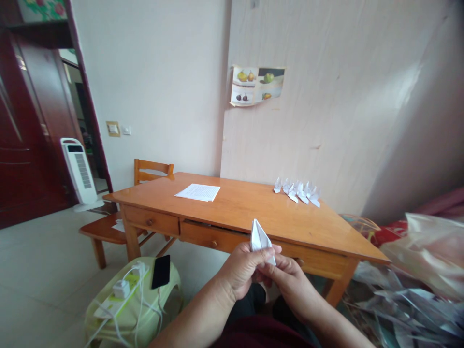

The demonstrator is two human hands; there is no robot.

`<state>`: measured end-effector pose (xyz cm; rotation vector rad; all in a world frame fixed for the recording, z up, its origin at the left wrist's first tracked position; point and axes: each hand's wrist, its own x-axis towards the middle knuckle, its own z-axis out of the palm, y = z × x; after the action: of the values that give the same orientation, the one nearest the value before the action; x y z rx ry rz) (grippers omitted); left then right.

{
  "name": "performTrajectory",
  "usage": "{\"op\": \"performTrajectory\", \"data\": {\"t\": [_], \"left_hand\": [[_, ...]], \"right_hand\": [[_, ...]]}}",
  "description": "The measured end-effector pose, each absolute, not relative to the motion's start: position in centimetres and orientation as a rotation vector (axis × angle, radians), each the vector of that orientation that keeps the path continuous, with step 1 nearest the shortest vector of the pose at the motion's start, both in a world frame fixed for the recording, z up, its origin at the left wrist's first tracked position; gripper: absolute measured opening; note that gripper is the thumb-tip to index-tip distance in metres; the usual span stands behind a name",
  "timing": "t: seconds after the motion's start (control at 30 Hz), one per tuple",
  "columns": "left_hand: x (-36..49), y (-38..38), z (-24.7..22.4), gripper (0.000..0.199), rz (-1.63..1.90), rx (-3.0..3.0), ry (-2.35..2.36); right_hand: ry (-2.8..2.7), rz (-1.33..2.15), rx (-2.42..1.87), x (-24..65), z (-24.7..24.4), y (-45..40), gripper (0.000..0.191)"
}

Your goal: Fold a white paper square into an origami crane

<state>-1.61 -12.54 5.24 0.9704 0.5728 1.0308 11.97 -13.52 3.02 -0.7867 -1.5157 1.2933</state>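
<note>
A small folded paper piece (pixel 260 237), white with a pointed tip facing up, is held in front of the table's near edge. My left hand (pixel 242 266) is closed around its left side, the thumb pressed across its lower front. From the right, my right hand (pixel 288 275) pinches the bottom of the same paper, its fingers partly hidden behind the thumb. On the wooden table (pixel 239 208), a stack of printed sheets (pixel 198 192) lies at the left. Several folded paper figures (pixel 297 191) stand in a group at the far right.
A green stool (pixel 119 309) at the lower left carries a power strip (pixel 121 292) with cables and a phone (pixel 161 271). A wooden chair (pixel 105 227) stands left of the table. Plastic bags (pixel 427 251) and a heap of papers (pixel 416 304) fill the right side.
</note>
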Motion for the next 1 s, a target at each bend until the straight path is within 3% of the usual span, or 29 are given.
{"op": "performTrajectory", "data": {"t": [0.63, 0.83, 1.0], "left_hand": [[-2.7, -10.6, 7.7, 0.026, 1.369, 0.678, 0.511], [-4.3, -9.5, 8.1, 0.032, 1.501, 0.709, 0.474], [-3.5, -10.4, 6.3, 0.03, 1.292, 0.979, 0.585]], "right_hand": [[-1.566, 1.428, -0.883, 11.6, 3.1, -14.2, 0.038], [-1.547, 1.378, -0.889, 11.5, 3.5, -14.0, 0.043], [-1.429, 1.254, -0.877, 11.9, 4.0, -13.4, 0.043]]}}
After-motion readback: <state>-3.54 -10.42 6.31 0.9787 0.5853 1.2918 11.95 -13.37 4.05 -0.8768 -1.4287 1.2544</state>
